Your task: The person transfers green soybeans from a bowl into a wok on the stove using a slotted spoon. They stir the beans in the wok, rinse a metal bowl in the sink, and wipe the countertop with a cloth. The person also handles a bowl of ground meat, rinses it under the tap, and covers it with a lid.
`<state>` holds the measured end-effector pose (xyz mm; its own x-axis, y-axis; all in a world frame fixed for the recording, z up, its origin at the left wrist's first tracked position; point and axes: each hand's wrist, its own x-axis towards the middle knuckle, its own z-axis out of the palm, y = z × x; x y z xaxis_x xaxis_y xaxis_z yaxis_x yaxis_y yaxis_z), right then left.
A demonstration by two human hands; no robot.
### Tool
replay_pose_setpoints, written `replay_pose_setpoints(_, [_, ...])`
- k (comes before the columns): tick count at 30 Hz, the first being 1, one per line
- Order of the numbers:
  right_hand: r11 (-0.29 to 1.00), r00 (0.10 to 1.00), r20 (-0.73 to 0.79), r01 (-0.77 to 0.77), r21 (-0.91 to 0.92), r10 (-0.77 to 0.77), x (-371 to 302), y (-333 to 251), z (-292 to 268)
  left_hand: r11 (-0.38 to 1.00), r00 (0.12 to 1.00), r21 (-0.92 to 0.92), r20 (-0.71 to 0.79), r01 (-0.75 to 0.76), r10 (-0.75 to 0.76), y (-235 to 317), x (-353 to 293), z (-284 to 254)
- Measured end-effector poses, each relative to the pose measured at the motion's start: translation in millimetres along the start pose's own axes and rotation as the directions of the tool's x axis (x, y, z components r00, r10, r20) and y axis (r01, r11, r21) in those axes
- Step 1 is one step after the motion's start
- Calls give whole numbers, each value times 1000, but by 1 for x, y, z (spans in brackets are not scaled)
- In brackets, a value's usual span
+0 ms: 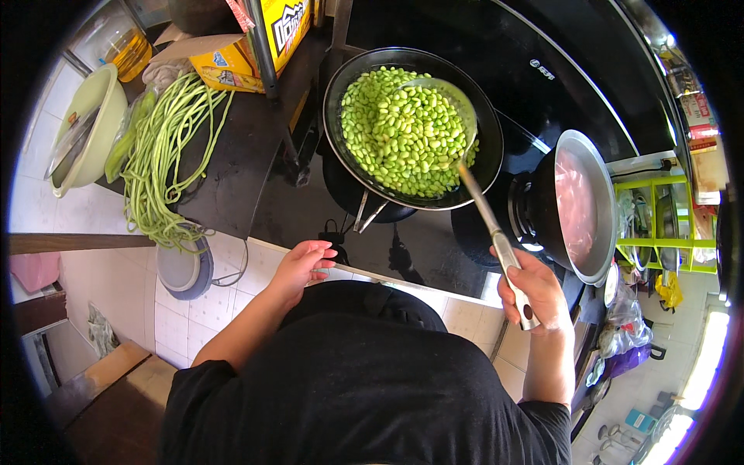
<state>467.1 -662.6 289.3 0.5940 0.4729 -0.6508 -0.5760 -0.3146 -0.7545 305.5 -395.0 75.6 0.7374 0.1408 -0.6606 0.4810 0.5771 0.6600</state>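
My right hand (533,289) is wrapped round the handle of a metal ladle (502,242). Its wide round bowl lies over the black wok (332,128), heaped with shelled green beans, which look like soybeans (418,116); any holes in it are hidden. More of the beans fill the wok, which stands on the black glass stove. The wok's wire-like handle (368,213) points toward me. Empty, my left hand (304,267) hovers by the front edge of the stove, its fingers loosely bent and apart.
Right of the wok, a grey metal basin (604,225) with pinkish contents sits tilted on a black pot. Long green beans (167,155) hang over the counter's left edge, beside a pale green bowl (108,147) and yellow box (232,66). A lime-green rack (666,221) stands far right.
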Motion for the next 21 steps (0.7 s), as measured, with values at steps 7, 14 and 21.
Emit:
replay_pose_setpoints(7, [975, 962, -202, 152, -161, -183, 6, -5, 0, 1000, 1000, 11, -5, 10, -10, -6, 8, 1])
replay_pose_setpoints(14, [784, 824, -350, 172, -597, -447, 51, 5, -19, 1000, 999, 7, 33, -9, 9, -6, 8, 5])
replay_pose_setpoints(21, [833, 917, -288, 79, -548, -276, 65, 1, -22, 1000, 999, -22, 34, -8, 9, -12, 5, 3])
